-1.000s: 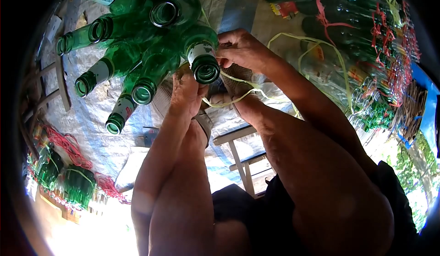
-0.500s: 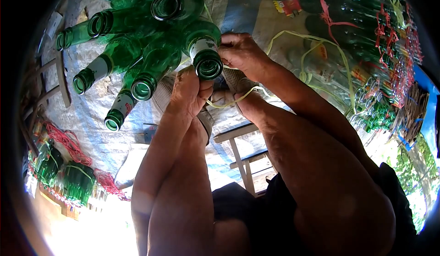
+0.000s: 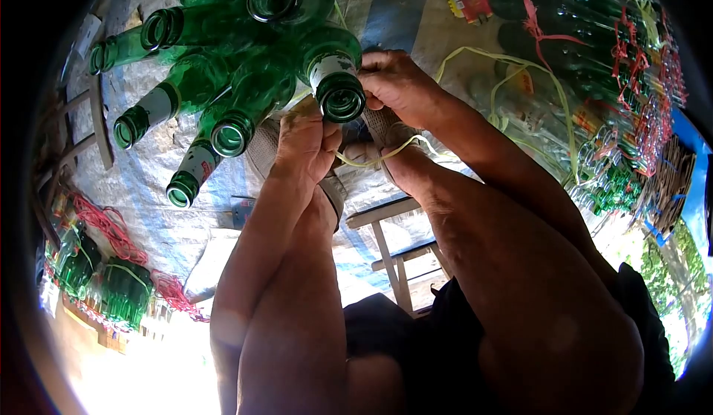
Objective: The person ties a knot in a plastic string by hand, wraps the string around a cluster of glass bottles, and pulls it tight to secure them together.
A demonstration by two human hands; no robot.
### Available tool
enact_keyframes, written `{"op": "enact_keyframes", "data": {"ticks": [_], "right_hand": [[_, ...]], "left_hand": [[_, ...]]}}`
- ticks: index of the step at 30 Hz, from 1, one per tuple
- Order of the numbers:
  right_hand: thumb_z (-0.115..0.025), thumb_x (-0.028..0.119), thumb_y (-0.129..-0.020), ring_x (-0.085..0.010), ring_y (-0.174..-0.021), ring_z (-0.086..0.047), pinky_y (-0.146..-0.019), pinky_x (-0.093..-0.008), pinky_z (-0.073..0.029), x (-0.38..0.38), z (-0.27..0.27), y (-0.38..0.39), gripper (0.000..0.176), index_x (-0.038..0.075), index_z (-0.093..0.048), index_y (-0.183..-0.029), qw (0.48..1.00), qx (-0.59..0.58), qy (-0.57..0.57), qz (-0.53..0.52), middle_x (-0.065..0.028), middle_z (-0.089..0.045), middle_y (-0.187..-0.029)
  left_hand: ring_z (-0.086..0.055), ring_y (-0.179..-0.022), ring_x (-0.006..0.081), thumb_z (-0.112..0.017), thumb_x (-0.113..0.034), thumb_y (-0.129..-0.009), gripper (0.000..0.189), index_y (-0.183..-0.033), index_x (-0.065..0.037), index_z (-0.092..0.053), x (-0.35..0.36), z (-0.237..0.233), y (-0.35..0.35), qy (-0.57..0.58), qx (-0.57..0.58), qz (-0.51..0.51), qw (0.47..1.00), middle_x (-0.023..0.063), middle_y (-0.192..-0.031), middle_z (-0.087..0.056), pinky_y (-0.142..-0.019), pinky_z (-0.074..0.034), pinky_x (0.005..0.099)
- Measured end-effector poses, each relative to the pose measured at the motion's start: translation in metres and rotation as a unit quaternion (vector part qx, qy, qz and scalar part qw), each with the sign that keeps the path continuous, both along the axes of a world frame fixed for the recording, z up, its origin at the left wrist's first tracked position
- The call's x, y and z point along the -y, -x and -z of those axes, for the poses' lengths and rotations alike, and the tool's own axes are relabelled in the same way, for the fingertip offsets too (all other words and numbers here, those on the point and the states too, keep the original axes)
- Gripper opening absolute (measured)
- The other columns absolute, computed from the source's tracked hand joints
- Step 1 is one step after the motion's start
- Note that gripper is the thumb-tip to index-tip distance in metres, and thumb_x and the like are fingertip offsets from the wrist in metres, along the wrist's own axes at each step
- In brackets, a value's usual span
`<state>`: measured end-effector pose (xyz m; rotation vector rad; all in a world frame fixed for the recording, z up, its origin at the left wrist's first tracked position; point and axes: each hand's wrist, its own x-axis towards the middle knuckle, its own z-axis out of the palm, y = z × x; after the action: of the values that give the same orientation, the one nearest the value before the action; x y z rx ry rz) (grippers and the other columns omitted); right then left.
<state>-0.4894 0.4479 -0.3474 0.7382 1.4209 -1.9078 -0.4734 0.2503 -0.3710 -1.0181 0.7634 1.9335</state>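
My left hand (image 3: 303,146) pinches the yellow string (image 3: 375,159). My right hand (image 3: 397,81), at one o'clock, is fisted beside the bottle neck (image 3: 338,92). I judge an even, taut pull is best.

The bundle of green bottles (image 3: 245,73) consists of empty, uncapped glass bottles packed body to body. The necks fan outward and upward towards the camera, with the open mouths visible. Several necks carry a white label band. The bundle stands on the ground at the upper left of the head view.

The nearest bottle (image 3: 338,88) sits at the right edge of the bundle, its mouth tilted towards the viewer.

The yellow string (image 3: 386,151) is thin and pale. It runs just below the nearest bottle, between the closed left hand (image 3: 304,148) and the closed right hand (image 3: 397,81). Its slack end loops away to the right.
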Motion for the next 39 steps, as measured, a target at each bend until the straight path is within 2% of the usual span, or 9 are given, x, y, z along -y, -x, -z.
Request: {"op": "enact_keyframes", "data": {"ticks": [7,14,20,22,25,28,31,32,39], "right_hand": [[-0.071,0.017,-0.093,-0.009,-0.055,-0.053,-0.052,-0.0272,-0.044,-0.002,-0.001,0.001,0.018,0.001,-0.07,-0.088,0.999,-0.017,-0.004,-0.036,-0.002,-0.059,-0.065],[-0.07,0.021,-0.092,-0.0099,-0.058,-0.057,-0.052,-0.028,-0.047,-0.004,-0.01,0.008,0.025,0.006,-0.06,-0.075,0.993,-0.017,-0.061,-0.1,-0.0027,-0.059,-0.065],[-0.069,0.02,-0.092,-0.0107,-0.059,-0.059,-0.053,-0.0281,-0.05,-0.006,-0.012,0.009,0.023,0.007,-0.06,-0.076,0.991,-0.02,-0.063,-0.117,-0.0028,-0.06,-0.066],[-0.064,0.025,-0.1,-0.0105,-0.056,-0.059,-0.051,-0.027,-0.049,-0.005,-0.012,0.009,0.028,0.005,-0.063,-0.08,0.988,-0.039,-0.08,-0.126,-0.0033,-0.061,-0.064],[-0.061,0.025,-0.104,-0.0105,-0.054,-0.06,-0.05,-0.0266,-0.049,-0.004,-0.01,0.006,0.03,0.004,-0.064,-0.083,0.985,-0.052,-0.092,-0.134,-0.0041,-0.062,-0.064],[-0.061,0.022,-0.104,-0.0105,-0.055,-0.061,-0.049,-0.0266,-0.05,-0.005,-0.006,0.007,0.028,0.003,-0.065,-0.084,0.983,-0.066,-0.103,-0.14,-0.004,-0.062,-0.064],[-0.066,0.02,-0.097,-0.0124,-0.061,-0.064,-0.054,-0.0285,-0.055,-0.007,-0.009,0.009,0.022,0.002,-0.066,-0.086,0.982,-0.062,-0.098,-0.147,-0.0052,-0.064,-0.069],[-0.068,0.02,-0.094,-0.0134,-0.064,-0.066,-0.056,-0.0294,-0.058,-0.008,-0.01,0.009,0.02,0.001,-0.067,-0.086,0.982,-0.057,-0.094,-0.15,-0.0058,-0.065,-0.072],[-0.069,0.017,-0.097,-0.0118,-0.058,-0.063,-0.051,-0.0274,-0.052,-0.004,-0.012,0.008,0.021,0.002,-0.066,-0.083,0.985,-0.065,-0.093,-0.129,-0.0052,-0.064,-0.067]], "left_hand": [[-0.041,-0.045,0.0022,-0.079,-0.012,-0.091,0.015,-0.097,-0.011,-0.065,-0.006,-0.01,-0.005,0.048,-0.033,-0.018,0.998,0.0012,-0.075,-0.065,-0.038,-0.024,0.0192],[-0.035,-0.044,0.0009,-0.077,-0.012,-0.093,0.013,-0.103,-0.007,-0.069,-0.014,-0.035,-0.004,0.1,-0.061,-0.028,0.993,0.003,-0.083,-0.069,-0.039,-0.023,0.0188],[-0.033,-0.045,0.0002,-0.076,-0.01,-0.093,0.008,-0.098,-0.006,-0.071,-0.017,-0.039,-0.006,0.136,-0.113,-0.01,0.984,0.0073,-0.091,-0.074,-0.039,-0.023,0.0186],[-0.033,-0.046,-0.0004,-0.075,-0.009,-0.093,0.006,-0.097,-0.006,-0.072,-0.016,-0.034,-0.009,0.145,-0.14,-0.007,0.979,0.0081,-0.093,-0.075,-0.039,-0.022,0.0187],[-0.047,-0.053,-0.0003,-0.076,-0.006,-0.092,0.004,-0.095,-0.005,-0.074,-0.013,-0.019,-0.015,0.217,-0.258,0.03,0.941,0.006,-0.091,-0.076,-0.044,-0.033,0.0181],[-0.061,-0.069,0.0026,-0.076,-0.005,-0.092,0.004,-0.095,-0.003,-0.076,-0.009,-0.014,-0.014,0.348,-0.403,0.155,0.832,0.0025,-0.089,-0.076,-0.059,-0.046,0.0193],[-0.066,-0.081,0.0055,-0.076,-0.005,-0.092,0.007,-0.096,-0.001,-0.078,-0.014,-0.027,-0.012,0.355,-0.414,0.164,0.822,0.0002,-0.088,-0.076,-0.074,-0.051,0.0217],[-0.066,-0.081,0.0051,-0.075,-0.005,-0.092,0.007,-0.097,-0.001,-0.078,-0.014,-0.028,-0.011,0.361,-0.416,0.17,0.817,-0.0001,-0.088,-0.076,-0.074,-0.051,0.0218],[-0.062,-0.073,0.0031,-0.075,-0.007,-0.093,0.012,-0.103,-0.001,-0.078,-0.013,-0.03,-0.011,0.392,-0.483,0.182,0.761,-0.0006,-0.087,-0.074,-0.069,-0.05,0.0191]]}}
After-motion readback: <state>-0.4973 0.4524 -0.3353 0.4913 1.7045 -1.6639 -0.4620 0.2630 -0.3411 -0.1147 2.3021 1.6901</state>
